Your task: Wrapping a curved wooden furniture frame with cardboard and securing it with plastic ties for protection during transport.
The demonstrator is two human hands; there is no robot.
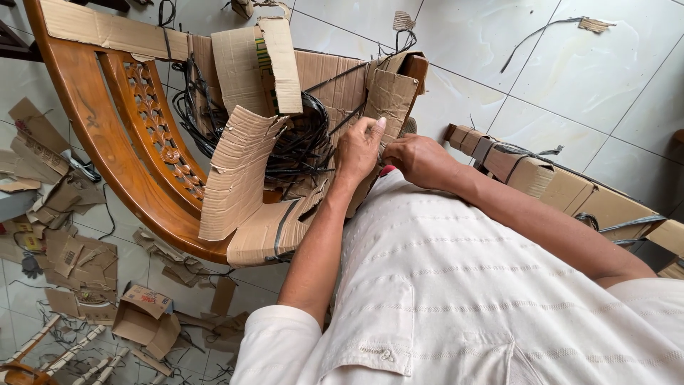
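Both hands meet at the torn corrugated cardboard wrapping (388, 96) that clings to a curved, glossy wooden chair frame (107, 150) lying on the tiled floor (570, 78). The left hand (358, 150) pinches the ragged brown edge between fingers and thumb. The right hand (420, 160) is curled beside it; what it grips I cannot tell. Black plastic straps (299, 142) tangle inside the wrapping, beside carved leaf fretwork (160, 135).
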